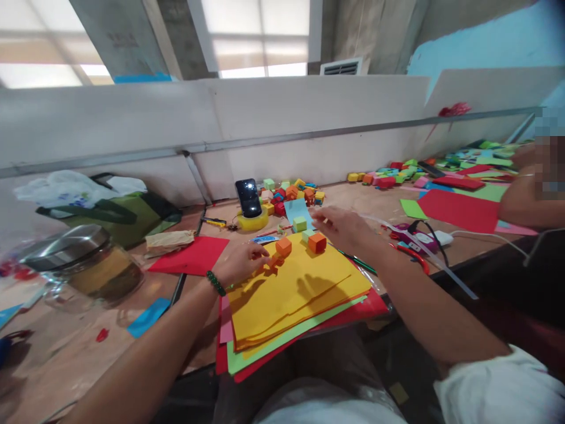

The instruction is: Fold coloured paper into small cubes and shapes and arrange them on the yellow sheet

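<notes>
A stack of coloured paper with yellow sheets (295, 294) on top lies in front of me at the table edge. My left hand (241, 262), wearing a green bead bracelet (216, 283), hovers over its left side, fingers loosely bent and apart. Just right of those fingertips is an orange paper cube (283, 246). My right hand (348, 229) is raised at the stack's right side, fingers apart and nothing visible in them. Near it sit another orange paper cube (316, 242), which shows an open side, and a light green cube (300, 224) by a light blue sheet (298, 211).
Behind the stack, a phone (248, 197) leans upright at a yellow tape roll (252, 220), beside a pile of paper cubes (293, 193). A glass teapot (95, 271) and green bag (110, 209) stand left. Red-handled scissors (412, 256) lie right; another person's arm (525, 197) rests beyond.
</notes>
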{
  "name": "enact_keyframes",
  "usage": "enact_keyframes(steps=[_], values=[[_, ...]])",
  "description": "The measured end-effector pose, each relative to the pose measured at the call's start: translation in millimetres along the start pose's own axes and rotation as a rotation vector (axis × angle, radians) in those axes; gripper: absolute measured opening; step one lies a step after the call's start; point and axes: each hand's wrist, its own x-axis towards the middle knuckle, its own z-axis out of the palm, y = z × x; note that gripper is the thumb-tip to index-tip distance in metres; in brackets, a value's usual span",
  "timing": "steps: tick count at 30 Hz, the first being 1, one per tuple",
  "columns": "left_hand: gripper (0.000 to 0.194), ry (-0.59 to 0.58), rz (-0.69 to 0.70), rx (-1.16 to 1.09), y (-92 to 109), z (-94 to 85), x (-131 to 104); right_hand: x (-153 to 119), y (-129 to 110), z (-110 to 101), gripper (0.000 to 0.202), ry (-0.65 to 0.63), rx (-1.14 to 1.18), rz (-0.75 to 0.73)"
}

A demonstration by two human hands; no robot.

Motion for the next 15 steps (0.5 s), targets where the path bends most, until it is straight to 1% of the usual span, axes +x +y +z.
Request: enact_keyframes(steps=[2,3,5,7,10,13,15], values=[[0.011,0.099,0.097,0.091,-7,1.6,-1,10,7,1,0.034,-0.057,-0.112,0.129],[0.013,0.154,0.141,0.121,-12,1.5,-1,12,9,4,0.040,-0.090,-0.163,0.181],[0.016,0.212,0.199,0.151,-23,0.4,0,12,14,15,0.055,-0.150,-0.239,0.243],[0.019,0.245,0.230,0.172,-32,-0.9,1,8,19,29,0.066,-0.215,-0.261,0.254],[0.021,0.324,0.254,0.159,-37,-1.5,3,4,28,45,0.073,-0.293,-0.206,0.255],[0.022,0.403,0.265,0.119,-35,-1.6,3,2,34,54,0.075,-0.347,-0.201,0.258],[0.024,0.433,0.259,0.073,-33,-2.7,3,2,38,56,0.070,-0.370,-0.204,0.259]])
